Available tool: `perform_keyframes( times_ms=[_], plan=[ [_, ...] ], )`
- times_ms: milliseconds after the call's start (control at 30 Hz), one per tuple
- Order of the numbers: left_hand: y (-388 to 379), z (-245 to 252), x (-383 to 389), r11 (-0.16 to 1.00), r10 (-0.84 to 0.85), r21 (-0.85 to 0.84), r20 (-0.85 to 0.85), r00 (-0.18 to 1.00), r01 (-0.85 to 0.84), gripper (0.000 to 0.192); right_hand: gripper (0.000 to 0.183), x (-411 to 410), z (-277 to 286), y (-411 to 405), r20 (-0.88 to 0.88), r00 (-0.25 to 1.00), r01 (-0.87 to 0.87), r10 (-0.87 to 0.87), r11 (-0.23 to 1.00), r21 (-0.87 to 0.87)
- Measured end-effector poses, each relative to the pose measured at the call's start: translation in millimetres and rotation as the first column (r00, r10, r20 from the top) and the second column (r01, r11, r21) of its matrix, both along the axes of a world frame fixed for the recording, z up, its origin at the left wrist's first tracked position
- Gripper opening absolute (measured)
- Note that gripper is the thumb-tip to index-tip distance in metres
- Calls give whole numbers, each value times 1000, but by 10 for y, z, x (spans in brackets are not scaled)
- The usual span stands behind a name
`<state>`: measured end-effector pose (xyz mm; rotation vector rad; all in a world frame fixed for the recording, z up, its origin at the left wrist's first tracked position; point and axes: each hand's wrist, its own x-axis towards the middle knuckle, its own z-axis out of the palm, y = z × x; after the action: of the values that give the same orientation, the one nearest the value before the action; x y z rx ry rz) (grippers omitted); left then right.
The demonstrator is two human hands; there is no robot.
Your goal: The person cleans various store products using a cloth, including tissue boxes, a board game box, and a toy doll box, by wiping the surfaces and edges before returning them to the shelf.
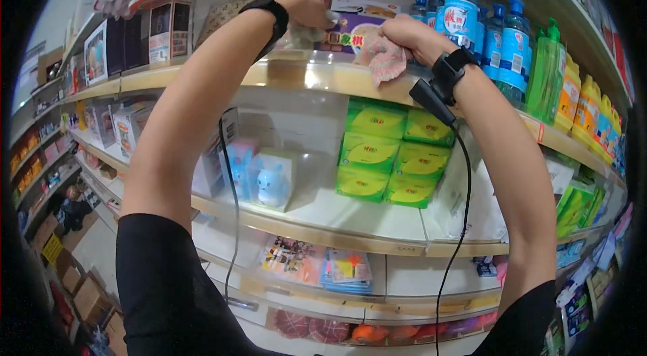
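In the head view, my right hand (412, 38) grips a pink and green cloth (385, 56), which hangs over the upper shelf's front edge (323, 74). Behind the cloth lies a purple boxed chess set (349, 31). My left hand (306, 11) reaches onto the same shelf, left of the purple box, beside a patterned box or package (222, 16) and a clear-wrapped item. Its fingers are partly hidden and blurred, so its hold is unclear. Blue bottles of dish soap (460, 7) stand just right of my right hand.
Green pump bottles (546, 73) and yellow bottles (586, 98) stand farther right. Boxed goods (169, 30) are at the upper left. Below are stacked green tissue packs (371, 151) and a blue animal-shaped figure (271, 184). Black cables hang near both arms; cardboard boxes (91, 298) lie at lower left.
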<state>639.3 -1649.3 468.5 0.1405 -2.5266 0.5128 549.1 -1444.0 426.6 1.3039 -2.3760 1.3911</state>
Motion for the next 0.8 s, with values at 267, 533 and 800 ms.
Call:
perform_keyframes(
  times_ms=[267,533,800],
  plan=[
    [121,-86,-53,996,52,74,62,997,-56,40,29,192,-157,-90,-593,801,13,-82,993,-119],
    [1654,-865,845,609,-536,207,-604,590,766,24,13,994,-965,713,-852,503,-468,-146,782,-411],
    [2988,-3741,1615,116,-219,644,-726,652,756,23,15,1560,-3271,2155,-274,735,-678,621,656,-331]
  ],
)
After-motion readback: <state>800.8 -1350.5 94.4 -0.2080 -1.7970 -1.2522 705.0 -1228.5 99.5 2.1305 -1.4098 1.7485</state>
